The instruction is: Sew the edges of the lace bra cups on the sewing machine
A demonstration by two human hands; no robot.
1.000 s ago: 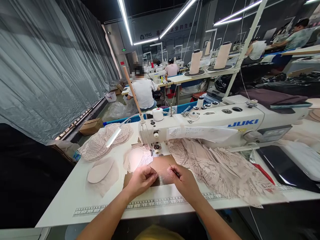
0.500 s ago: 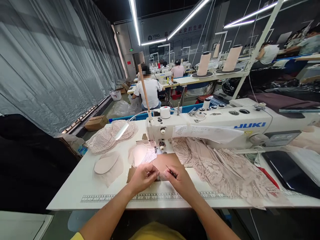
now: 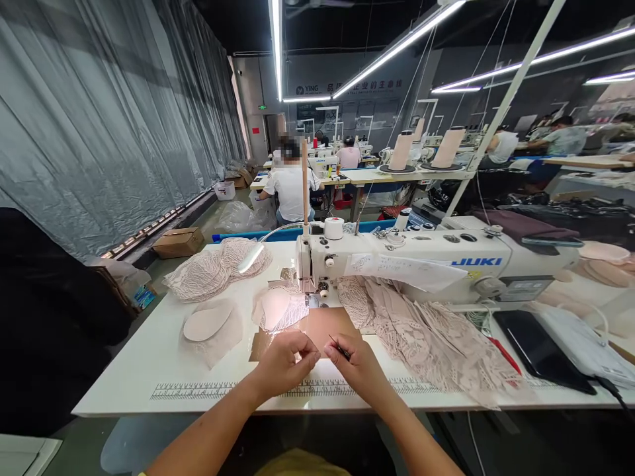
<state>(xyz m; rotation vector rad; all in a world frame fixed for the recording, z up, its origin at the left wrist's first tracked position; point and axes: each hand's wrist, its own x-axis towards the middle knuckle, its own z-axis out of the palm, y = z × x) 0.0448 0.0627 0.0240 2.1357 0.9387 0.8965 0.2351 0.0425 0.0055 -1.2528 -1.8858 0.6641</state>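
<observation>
My left hand (image 3: 285, 360) and my right hand (image 3: 358, 367) are close together over the front of the white table (image 3: 149, 357), both pinched. Between them they hold a small sheer lace piece (image 3: 321, 356), hard to make out. A thin dark pointed tool (image 3: 339, 348) sticks out of my right hand's fingers. Just beyond the hands lies a brown card (image 3: 317, 325) under the needle of the white JUKI sewing machine (image 3: 446, 261). A lit lace cup (image 3: 278, 308) lies left of the needle.
Beige lace pieces (image 3: 431, 337) are heaped right of the needle, another lace pile (image 3: 213, 268) at the back left, pads (image 3: 206, 324) at left. A dark tablet (image 3: 538, 350) lies at right. Thread cones (image 3: 449, 147) stand behind. Other people sit at machines beyond. A ruler strip (image 3: 208, 390) runs along the front edge.
My hands have drawn slightly toward the table's front edge and stay pinched together. The view has tilted up a little. Nothing else on the table has moved.
</observation>
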